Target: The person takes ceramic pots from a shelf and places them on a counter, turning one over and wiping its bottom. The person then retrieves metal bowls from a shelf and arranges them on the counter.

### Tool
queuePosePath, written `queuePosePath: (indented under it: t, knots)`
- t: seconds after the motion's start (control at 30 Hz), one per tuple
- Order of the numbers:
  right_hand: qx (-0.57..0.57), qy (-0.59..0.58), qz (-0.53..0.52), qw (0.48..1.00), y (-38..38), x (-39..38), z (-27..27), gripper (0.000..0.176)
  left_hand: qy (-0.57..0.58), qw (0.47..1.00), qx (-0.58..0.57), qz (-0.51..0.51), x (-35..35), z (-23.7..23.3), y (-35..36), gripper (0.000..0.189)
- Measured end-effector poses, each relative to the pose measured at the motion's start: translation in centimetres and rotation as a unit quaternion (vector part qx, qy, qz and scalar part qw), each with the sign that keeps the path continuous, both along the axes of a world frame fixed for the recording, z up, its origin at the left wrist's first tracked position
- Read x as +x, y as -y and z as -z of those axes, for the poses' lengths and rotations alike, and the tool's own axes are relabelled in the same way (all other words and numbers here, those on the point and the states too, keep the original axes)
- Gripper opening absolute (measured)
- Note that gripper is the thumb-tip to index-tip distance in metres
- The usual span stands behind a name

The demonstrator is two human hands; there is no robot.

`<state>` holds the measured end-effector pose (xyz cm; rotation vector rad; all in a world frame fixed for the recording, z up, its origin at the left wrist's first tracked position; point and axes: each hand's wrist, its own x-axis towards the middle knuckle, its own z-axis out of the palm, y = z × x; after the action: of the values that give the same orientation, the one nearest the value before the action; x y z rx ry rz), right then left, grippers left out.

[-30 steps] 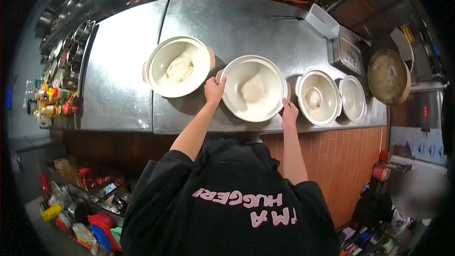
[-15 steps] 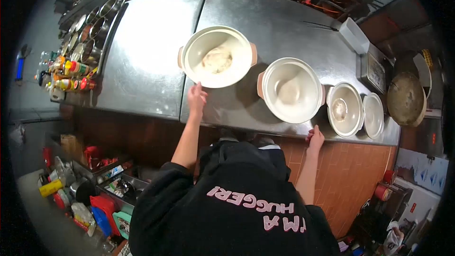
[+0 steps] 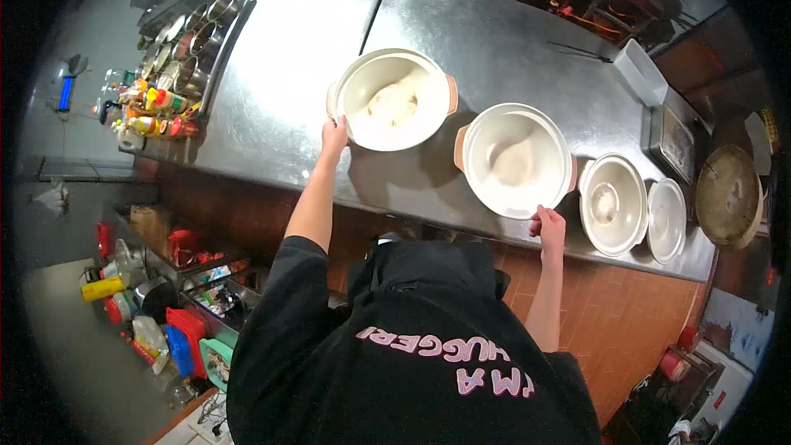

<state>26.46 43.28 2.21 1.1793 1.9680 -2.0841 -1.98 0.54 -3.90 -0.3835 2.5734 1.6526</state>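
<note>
A large white pot with tan side handles (image 3: 428, 124) stands left of centre on the steel table, with a pale mark on its inside bottom. My left hand (image 3: 334, 136) is closed on the lower left of its rim, beside the left handle. To the right stands a second white pot (image 3: 527, 144), also with tan handles. My right hand (image 3: 549, 228) has its fingers curled, with the fingertips at this pot's near rim. Farther right is a smaller white oval vessel (image 3: 620, 235), and partly behind it a shallower white oval one (image 3: 671, 231).
The steel table (image 3: 280, 115) has a seam across it. Sauce bottles (image 3: 169, 100) and metal containers (image 3: 198, 41) line its left end. On the right are a white plastic bin (image 3: 641, 70), a metal tray (image 3: 671, 144) and a worn round pan (image 3: 725, 198). Cluttered shelves (image 3: 206, 280) stand lower left.
My left hand has moved up and closed on the left pot's edge. My right hand has come up to the second pot's near rim. The whole view has shifted slightly.
</note>
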Motion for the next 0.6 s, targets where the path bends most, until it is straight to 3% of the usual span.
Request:
queuePosePath:
  t: [0.2,0.3,0.37,0.43,0.53,0.6]
  knots:
    - [-0.116,-0.039,-0.198,0.973,5.3,-5.1,-3.8,0.028,0.057,0.995,0.082,-0.010,3.1,-0.7,2.5,0.034]
    - [-0.162,-0.028,-0.249,0.955,9.5,-7.0,-4.2,0.033,0.042,0.991,0.125,-0.006,4.8,-1.4,3.7,0.032]
    - [-0.177,-0.007,-0.252,0.952,12.6,-8.3,-3.8,0.036,0.033,0.993,0.113,0.012,4.8,0.5,5.8,0.029]
    - [-0.194,0.019,-0.255,0.947,15.3,-9.6,-3.0,0.041,0.046,0.995,0.087,0.004,5.4,-1.5,6.2,0.027]
    - [-0.161,0.045,-0.158,0.973,18.2,-11.8,-1.0,0.051,0.116,0.981,0.141,0.061,5.3,-2.7,7.7,0.035]
    - [-0.128,0.038,-0.131,0.982,19.4,-13.2,1.2,0.046,0.151,0.981,0.109,0.052,3.9,-3.7,8.4,0.041]
